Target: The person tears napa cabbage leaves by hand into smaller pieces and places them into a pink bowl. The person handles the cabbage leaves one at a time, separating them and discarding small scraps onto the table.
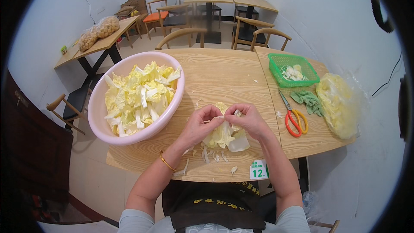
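Both my left hand (203, 123) and my right hand (247, 119) pinch a piece of napa cabbage leaf (223, 134) between thumb and fingers, with the fingertips almost touching. Below them, more cabbage pieces (239, 142) and thin white shreds (213, 156) lie on the wooden table. To the left stands a large pink plastic basin (97, 116) heaped with torn yellow and white cabbage leaves (139, 97).
On the right are scissors with red and yellow handles (292, 119), a green cloth (307, 101), a green plastic basket (275, 79) holding white scraps, and a clear bag of yellowish contents (338, 106). A numbered card (258, 170) lies at the near edge. Chairs (181, 35) stand beyond.
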